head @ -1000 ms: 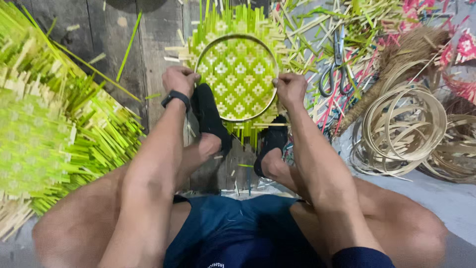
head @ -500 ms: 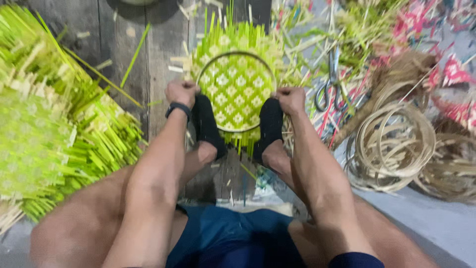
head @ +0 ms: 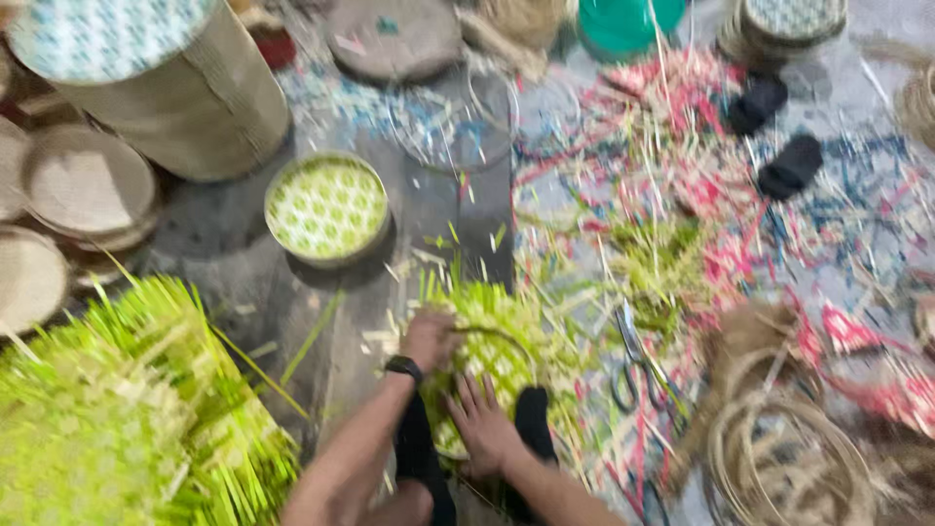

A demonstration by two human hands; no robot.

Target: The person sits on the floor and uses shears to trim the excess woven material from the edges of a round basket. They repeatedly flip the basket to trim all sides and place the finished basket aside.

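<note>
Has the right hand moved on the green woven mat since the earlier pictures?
Yes. The right hand has moved inward from the hoop's right rim and now lies flat on the green woven mat, inside the hoop.

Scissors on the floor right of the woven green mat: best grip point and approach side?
Judging by the blurred view, take the scissors by the dark handle loops at the near end, coming from above. They lie flat among loose strips, blades pointing away, clear of the right hand.
</note>
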